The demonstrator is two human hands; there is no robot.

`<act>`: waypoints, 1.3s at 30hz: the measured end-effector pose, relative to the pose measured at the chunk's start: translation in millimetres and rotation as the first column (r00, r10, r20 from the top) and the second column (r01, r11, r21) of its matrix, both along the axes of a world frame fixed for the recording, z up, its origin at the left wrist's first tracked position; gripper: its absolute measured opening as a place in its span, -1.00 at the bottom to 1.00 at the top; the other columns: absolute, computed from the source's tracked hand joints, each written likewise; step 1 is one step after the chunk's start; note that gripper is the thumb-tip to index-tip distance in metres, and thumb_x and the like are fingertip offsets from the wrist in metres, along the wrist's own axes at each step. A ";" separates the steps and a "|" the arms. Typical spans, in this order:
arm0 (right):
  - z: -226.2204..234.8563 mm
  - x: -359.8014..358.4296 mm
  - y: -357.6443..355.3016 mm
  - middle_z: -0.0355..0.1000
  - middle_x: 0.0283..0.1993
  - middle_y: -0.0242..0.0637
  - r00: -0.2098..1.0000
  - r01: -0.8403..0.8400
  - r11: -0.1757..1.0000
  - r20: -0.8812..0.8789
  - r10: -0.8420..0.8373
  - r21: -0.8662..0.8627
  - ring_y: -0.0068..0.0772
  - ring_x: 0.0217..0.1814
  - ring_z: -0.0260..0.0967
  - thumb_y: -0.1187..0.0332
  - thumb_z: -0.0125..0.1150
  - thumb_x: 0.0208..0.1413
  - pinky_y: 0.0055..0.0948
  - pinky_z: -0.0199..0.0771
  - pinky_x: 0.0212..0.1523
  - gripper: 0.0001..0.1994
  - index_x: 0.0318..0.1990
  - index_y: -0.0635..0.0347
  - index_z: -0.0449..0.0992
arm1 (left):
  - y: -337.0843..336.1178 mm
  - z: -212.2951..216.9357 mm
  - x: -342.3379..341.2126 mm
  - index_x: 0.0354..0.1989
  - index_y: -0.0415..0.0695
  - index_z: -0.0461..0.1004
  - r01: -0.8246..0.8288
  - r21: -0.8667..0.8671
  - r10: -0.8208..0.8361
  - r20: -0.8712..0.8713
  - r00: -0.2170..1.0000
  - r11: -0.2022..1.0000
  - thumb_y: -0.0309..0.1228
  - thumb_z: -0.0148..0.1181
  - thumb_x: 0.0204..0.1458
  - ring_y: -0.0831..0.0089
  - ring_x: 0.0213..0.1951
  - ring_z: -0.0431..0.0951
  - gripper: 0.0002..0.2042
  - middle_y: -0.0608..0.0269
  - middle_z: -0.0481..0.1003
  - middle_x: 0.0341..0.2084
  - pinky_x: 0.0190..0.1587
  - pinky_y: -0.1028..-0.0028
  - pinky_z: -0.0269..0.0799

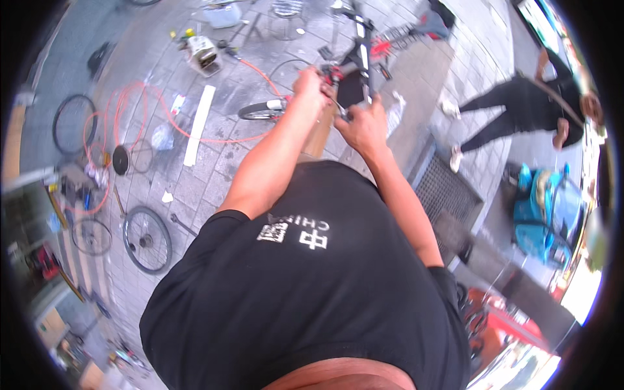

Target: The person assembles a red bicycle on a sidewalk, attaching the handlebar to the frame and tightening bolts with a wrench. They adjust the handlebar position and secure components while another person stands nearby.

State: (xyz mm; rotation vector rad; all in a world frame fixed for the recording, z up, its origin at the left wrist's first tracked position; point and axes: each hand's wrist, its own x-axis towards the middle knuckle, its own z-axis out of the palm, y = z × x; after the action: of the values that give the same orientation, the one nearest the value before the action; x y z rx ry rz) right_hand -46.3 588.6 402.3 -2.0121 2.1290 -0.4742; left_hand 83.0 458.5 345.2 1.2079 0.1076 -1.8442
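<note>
"While gray paving (201,188) spreads across much of the frame, what shows biggest in front of it?"

"A black T-shirt (305,286), worn by whoever is at work, filling the lower middle."

"Next in size?"

"Another person (533,97) in dark clothes, at the upper right, then the bike (361,36), at the upper middle."

"And below that person?"

"A turquoise bag (536,221), toward the right edge. Over at the upper left, an orange hose (231,140) loops across the ground, and a loose wheel (147,239) shows left of center, well apart from the bike."

"Smaller than those?"

"A white strip (199,125), slanting at the upper left."

"How about the left hand (312,86) and right hand (366,127)?"

"Apart, yet near each other at the upper middle, fingers bent, both close to the bike. Something thin shows between them, too blurred to name. Whether either is clamped on anything, I cannot tell."

"Smallest?"

"A wrench (184,225), just right of that wheel."
</note>
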 end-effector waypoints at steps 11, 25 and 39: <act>6.0 -2.9 37.1 0.32 -0.61 -0.38 0.544 0.259 0.783 0.584 -0.602 0.565 -0.49 -0.74 0.32 -0.16 0.20 0.38 -0.42 0.29 -0.78 -0.47 -0.04 0.22 0.42 | 5.9 -54.5 123.5 -0.11 -0.07 0.48 0.066 -0.093 -0.063 0.027 0.998 0.994 -0.12 0.07 0.42 0.35 -0.50 0.62 -0.73 0.19 0.63 -0.33 -0.48 0.30 0.54; 49.1 27.6 -39.6 0.35 -0.63 -0.34 0.661 0.208 0.786 0.509 -0.551 0.582 -0.44 -0.73 0.37 -0.14 0.26 0.35 -0.37 0.35 -0.75 -0.46 -0.14 0.26 0.38 | 144.5 -107.2 340.0 -0.12 -0.06 0.52 -0.173 0.294 0.026 0.444 0.896 0.940 -0.22 0.23 0.25 0.50 -0.57 0.29 -0.81 0.35 0.39 -0.42 -0.60 0.42 0.19; 4.9 78.5 -67.2 0.34 -0.60 -0.39 0.470 -0.136 0.835 0.776 -0.419 0.533 -0.49 -0.71 0.33 -0.04 0.29 0.37 -0.37 0.33 -0.71 -0.55 -0.29 0.23 0.42 | 209.1 -20.8 293.4 -0.07 -0.14 0.55 -0.055 0.130 -0.050 0.686 0.726 0.990 -0.19 0.23 0.31 0.53 -0.66 0.32 -0.74 0.36 0.37 -0.59 -0.65 0.45 0.24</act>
State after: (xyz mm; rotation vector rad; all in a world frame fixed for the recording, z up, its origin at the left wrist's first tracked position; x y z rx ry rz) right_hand 32.2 521.3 407.3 -0.8840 1.4794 -0.6571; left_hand 376.4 667.6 324.4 1.9243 -0.1847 -1.2813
